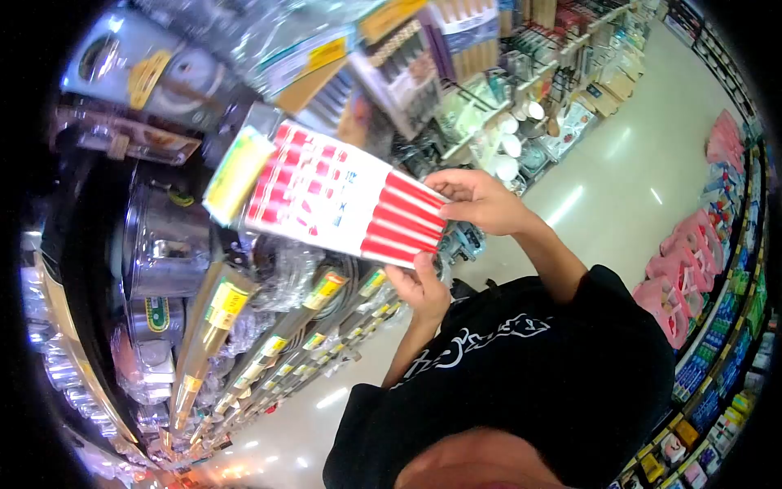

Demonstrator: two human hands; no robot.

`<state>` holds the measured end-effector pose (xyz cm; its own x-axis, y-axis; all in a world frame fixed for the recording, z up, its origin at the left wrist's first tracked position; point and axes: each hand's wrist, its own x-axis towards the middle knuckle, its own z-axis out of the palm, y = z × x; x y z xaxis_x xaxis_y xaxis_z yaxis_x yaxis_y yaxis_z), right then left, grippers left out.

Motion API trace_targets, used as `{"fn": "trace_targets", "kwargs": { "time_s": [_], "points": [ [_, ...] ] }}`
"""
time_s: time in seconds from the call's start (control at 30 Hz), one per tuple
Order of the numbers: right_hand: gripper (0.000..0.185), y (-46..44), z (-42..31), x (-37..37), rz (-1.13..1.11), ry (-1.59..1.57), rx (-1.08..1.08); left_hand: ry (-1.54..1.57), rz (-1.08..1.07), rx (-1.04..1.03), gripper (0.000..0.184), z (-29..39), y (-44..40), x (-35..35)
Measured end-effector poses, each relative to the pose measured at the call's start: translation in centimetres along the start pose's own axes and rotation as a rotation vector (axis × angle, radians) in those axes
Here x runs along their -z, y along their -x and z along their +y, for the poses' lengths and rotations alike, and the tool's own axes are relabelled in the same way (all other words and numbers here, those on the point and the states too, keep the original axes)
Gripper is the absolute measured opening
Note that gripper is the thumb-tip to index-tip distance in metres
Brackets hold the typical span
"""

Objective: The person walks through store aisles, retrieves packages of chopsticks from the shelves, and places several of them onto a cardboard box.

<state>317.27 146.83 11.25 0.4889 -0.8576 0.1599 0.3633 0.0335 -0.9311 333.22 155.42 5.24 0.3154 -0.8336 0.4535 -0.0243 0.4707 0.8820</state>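
So both hands are on one red-and-white striped package [326, 191], held up at a tilt in front of the store shelf, over the price-tagged front edges [226, 306]. The right hand [481, 200] is clamped on the upper corner of the pack's near end, thumb on the printed face. The left hand [419, 285] is pinching the lower corner of that same end, thumb on the front too, fingers mostly hidden. Can't tell if the far end touches anything on the shelf. Just past it are hanging packs [399, 69], and a see-through container [167, 236] sits behind the shelf's front edge. Across the shiny floor [603, 163] there's pink stuff [684, 253] along the edge of the opposite shelf.
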Motion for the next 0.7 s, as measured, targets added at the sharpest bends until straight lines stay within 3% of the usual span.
{"fn": "trace_targets", "kwargs": {
  "time_s": [0.07,0.17,0.33,0.47,0.7],
  "points": [
    [0.039,2.3,-0.5,1.8,-0.028,-0.036,0.028,0.018,-0.014,-0.066,0.035,0.3,1.7,-2.8],
    [0.034,7.0,-2.3,5.7,0.010,0.198,0.103,0.021,0.024,-0.090,0.040,-0.2,4.4,-7.8],
    [0.026,18.3,-6.0,12.6,0.223,0.356,0.102,0.159,-0.068,0.018,0.040,0.1,10.1,-17.7],
    [0.025,27.5,-7.1,17.0,0.552,0.375,-0.010,0.230,-0.454,0.155,0.038,-0.6,14.9,-23.3],
    [0.023,40.1,-6.3,22.2,0.918,0.352,-0.138,0.205,-0.938,0.357,0.030,-0.9,18.2,-33.0]
  ]
}}
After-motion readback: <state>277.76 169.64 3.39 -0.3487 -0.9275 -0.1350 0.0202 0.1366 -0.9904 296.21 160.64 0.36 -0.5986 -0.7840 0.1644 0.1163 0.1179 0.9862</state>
